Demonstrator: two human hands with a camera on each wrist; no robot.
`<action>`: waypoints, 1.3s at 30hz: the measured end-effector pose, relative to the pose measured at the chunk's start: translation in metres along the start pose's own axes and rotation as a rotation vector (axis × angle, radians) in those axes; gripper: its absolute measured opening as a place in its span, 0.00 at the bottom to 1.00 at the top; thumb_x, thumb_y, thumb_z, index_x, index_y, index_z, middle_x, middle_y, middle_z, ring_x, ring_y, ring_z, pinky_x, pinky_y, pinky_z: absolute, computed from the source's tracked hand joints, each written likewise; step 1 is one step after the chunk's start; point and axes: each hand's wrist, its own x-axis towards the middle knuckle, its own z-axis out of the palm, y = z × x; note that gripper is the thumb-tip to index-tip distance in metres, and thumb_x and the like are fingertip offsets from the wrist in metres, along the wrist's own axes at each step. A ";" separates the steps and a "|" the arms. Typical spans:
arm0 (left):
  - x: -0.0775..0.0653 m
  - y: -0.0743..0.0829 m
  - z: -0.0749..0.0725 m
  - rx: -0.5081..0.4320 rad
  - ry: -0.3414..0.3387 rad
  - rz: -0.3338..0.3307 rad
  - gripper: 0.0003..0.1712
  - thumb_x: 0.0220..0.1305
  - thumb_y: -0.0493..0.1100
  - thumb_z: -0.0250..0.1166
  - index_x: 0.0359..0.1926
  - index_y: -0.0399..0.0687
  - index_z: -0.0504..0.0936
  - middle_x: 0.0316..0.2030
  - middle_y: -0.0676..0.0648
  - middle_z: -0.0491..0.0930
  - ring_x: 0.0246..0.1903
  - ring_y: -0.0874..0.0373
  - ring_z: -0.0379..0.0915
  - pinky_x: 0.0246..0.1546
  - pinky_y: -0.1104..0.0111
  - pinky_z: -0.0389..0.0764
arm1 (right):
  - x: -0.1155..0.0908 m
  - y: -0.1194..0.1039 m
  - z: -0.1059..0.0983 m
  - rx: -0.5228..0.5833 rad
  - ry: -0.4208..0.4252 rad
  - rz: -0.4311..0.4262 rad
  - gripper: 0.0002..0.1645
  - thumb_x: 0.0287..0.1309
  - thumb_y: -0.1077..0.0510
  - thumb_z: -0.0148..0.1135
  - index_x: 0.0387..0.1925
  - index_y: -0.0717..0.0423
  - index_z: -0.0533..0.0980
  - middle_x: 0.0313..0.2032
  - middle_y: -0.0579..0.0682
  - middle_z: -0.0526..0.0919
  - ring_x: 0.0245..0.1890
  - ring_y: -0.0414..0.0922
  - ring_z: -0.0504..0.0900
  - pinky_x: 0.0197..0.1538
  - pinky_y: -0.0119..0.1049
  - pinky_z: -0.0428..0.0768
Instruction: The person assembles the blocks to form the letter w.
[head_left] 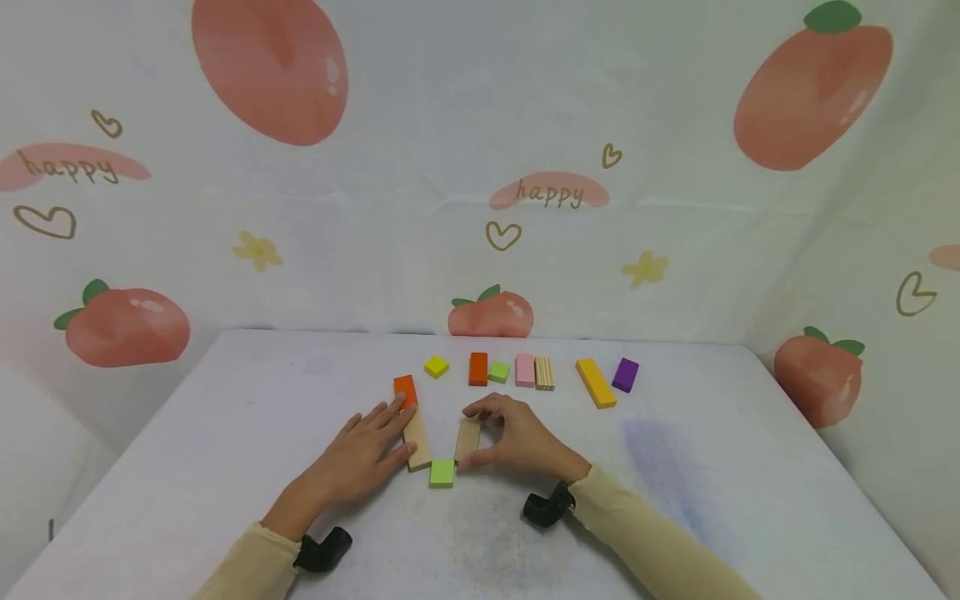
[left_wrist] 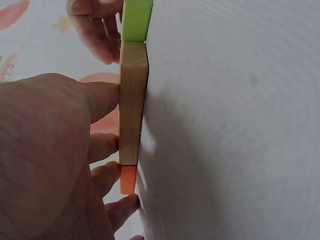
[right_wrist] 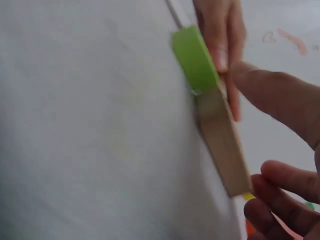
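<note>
My left hand [head_left: 362, 454] lies with fingers extended over a plain wooden block [head_left: 417, 442] and the orange block [head_left: 405, 390] at its far end. In the left wrist view, the thumb and a finger touch the wooden block's upper face. My right hand [head_left: 521, 437] holds a second plain wooden block [head_left: 468, 439] by its two ends, thumb at the near end and curled fingers at the far end. Between the near ends of both wooden blocks sits a light green block [head_left: 442, 473]. The two wooden blocks slant away from it, forming a V shape.
Farther back stand a yellow block [head_left: 437, 367], a red-orange block [head_left: 477, 369], a small green block [head_left: 498, 372], a pink block [head_left: 525, 370], a striped block [head_left: 544, 373], a long yellow-orange block [head_left: 596, 383] and a purple block [head_left: 626, 375]. A printed cloth [head_left: 390, 208] hangs behind the white table [head_left: 225, 433].
</note>
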 end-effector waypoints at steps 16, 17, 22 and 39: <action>-0.001 0.002 0.001 -0.008 0.003 0.011 0.36 0.77 0.56 0.55 0.76 0.41 0.64 0.77 0.39 0.56 0.74 0.35 0.54 0.68 0.33 0.54 | 0.067 0.017 -0.037 -0.377 -0.003 0.089 0.41 0.62 0.51 0.72 0.72 0.58 0.67 0.69 0.55 0.71 0.72 0.56 0.60 0.65 0.63 0.59; -0.001 0.002 0.001 -0.007 0.004 0.011 0.36 0.77 0.56 0.55 0.76 0.41 0.65 0.77 0.39 0.56 0.73 0.35 0.54 0.68 0.33 0.54 | 0.069 0.017 -0.037 -0.394 -0.019 0.096 0.41 0.63 0.50 0.71 0.72 0.58 0.67 0.69 0.55 0.72 0.72 0.55 0.59 0.65 0.62 0.59; -0.001 0.001 0.002 -0.003 0.006 0.012 0.36 0.77 0.57 0.55 0.76 0.41 0.65 0.77 0.39 0.56 0.74 0.35 0.54 0.68 0.33 0.54 | 0.069 0.014 -0.036 -0.411 -0.015 0.098 0.38 0.62 0.46 0.71 0.69 0.57 0.72 0.65 0.54 0.75 0.68 0.54 0.64 0.62 0.57 0.63; -0.001 0.004 -0.003 -0.001 -0.007 -0.011 0.36 0.77 0.56 0.55 0.76 0.42 0.64 0.77 0.39 0.55 0.74 0.35 0.53 0.69 0.34 0.53 | 0.031 0.002 -0.031 -0.205 -0.057 0.038 0.39 0.55 0.43 0.76 0.63 0.59 0.78 0.58 0.52 0.79 0.57 0.48 0.72 0.58 0.44 0.75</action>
